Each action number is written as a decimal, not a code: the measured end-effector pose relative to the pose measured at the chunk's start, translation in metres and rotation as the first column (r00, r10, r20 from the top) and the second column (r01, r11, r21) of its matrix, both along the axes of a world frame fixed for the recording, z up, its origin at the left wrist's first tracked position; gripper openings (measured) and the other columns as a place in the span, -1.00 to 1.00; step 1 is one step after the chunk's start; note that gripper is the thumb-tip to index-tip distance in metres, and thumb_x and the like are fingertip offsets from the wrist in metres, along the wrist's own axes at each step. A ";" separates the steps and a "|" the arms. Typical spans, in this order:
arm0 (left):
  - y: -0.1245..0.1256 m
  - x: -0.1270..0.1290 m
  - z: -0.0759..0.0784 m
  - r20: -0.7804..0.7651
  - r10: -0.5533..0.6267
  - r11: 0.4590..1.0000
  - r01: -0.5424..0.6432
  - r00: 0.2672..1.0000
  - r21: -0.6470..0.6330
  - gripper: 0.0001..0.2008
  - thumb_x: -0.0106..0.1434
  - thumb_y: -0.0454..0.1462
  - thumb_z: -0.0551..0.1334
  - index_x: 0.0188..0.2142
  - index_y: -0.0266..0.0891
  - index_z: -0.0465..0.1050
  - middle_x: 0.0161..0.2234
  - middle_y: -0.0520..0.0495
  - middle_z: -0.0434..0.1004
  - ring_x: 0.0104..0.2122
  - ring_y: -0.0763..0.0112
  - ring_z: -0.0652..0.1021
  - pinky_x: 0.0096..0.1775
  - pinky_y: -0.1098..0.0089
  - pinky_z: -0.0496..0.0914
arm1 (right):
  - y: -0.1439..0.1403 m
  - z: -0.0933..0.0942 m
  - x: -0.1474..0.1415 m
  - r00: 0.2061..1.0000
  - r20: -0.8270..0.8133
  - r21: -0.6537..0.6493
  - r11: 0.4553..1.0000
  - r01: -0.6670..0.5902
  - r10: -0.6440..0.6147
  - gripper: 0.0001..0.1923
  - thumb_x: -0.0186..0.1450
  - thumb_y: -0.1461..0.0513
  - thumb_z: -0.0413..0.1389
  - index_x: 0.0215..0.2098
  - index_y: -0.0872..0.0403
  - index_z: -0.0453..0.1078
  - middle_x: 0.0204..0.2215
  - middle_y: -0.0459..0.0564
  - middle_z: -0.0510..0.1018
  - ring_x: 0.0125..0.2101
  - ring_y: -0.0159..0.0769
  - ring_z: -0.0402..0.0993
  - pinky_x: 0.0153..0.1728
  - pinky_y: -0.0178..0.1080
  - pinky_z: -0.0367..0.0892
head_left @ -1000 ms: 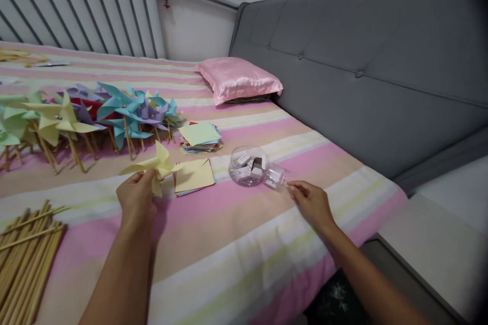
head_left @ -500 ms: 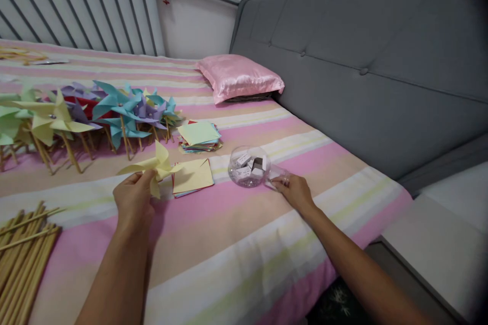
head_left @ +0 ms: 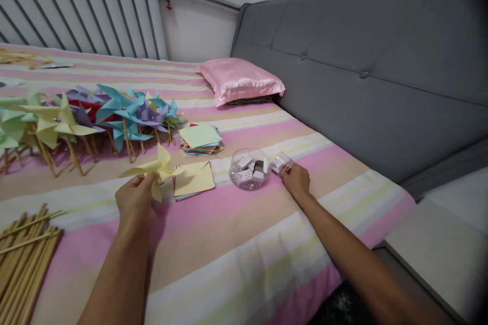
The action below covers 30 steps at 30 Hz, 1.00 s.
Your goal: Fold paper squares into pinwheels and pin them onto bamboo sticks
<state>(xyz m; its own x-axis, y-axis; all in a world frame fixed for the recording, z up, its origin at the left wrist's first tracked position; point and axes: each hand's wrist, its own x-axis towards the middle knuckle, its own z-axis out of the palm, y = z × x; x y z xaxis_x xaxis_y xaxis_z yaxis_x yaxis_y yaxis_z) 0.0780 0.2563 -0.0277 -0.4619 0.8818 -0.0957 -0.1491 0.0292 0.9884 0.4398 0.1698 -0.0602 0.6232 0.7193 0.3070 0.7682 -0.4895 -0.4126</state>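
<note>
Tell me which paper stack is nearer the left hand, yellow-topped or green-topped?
The yellow-topped stack, lying just right of the left hand and the yellow pinwheel it holds. The green-topped stack lies farther back, beside the row of finished pinwheels.

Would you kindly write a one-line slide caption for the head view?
Left hand holds a yellow paper pinwheel while right hand touches a clear lid beside a clear jar.

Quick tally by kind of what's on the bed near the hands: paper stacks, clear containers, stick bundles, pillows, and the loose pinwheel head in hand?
Paper stacks: 2, the yellow-topped stack and the green-topped stack
Clear jar: 1
Clear lid at the right hand: 1
Stick bundle: 1
Pink pillow: 1
Yellow pinwheel head in the left hand: 1
Total: 7
</note>
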 end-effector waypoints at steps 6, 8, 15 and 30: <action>-0.001 -0.001 0.005 -0.002 -0.008 1.000 0.007 1.000 -0.018 -0.91 -0.18 -0.35 0.30 -0.62 -0.27 0.40 -0.69 0.12 0.26 -0.69 0.60 0.26 -0.68 0.54 0.12 | 0.015 -0.005 0.007 0.995 -0.042 0.123 0.989 -0.087 0.093 -0.69 0.16 0.13 0.02 -0.28 0.12 0.51 -0.32 0.11 0.58 -0.33 -0.19 0.47 -0.28 -0.26 0.27; -0.001 -0.001 0.004 0.000 0.001 1.000 -0.001 1.000 -0.016 -0.91 -0.20 -0.34 0.31 -0.62 -0.27 0.41 -0.68 0.11 0.28 -0.68 0.60 0.26 -0.69 0.54 0.09 | 0.016 -0.008 0.009 0.989 -0.071 0.168 0.979 -0.114 0.127 -0.68 0.17 0.13 0.01 -0.28 0.12 0.51 -0.32 0.09 0.59 -0.33 -0.22 0.47 -0.25 -0.27 0.27; -0.002 0.000 0.004 0.006 -0.016 0.999 0.016 1.000 -0.030 -0.88 -0.18 -0.32 0.33 -0.60 -0.28 0.41 -0.67 0.10 0.29 -0.67 0.58 0.29 -0.68 0.53 0.13 | 0.013 -0.011 0.012 0.958 -0.225 0.309 0.946 -0.101 0.176 -0.61 0.16 0.06 0.01 -0.29 0.17 0.50 -0.51 0.05 0.57 -0.51 -0.27 0.45 -0.41 -0.28 0.30; -0.005 -0.003 0.004 0.019 -0.019 1.000 0.019 1.000 0.002 -0.91 -0.19 -0.31 0.28 -0.63 -0.28 0.39 -0.70 0.13 0.26 -0.71 0.60 0.26 -0.66 0.54 0.13 | -0.042 0.017 -0.026 0.897 -0.430 0.609 0.766 0.206 0.100 -0.75 0.17 0.10 0.06 -0.30 0.12 0.31 -0.40 0.02 0.51 -0.45 -0.33 0.48 -0.40 -0.24 0.41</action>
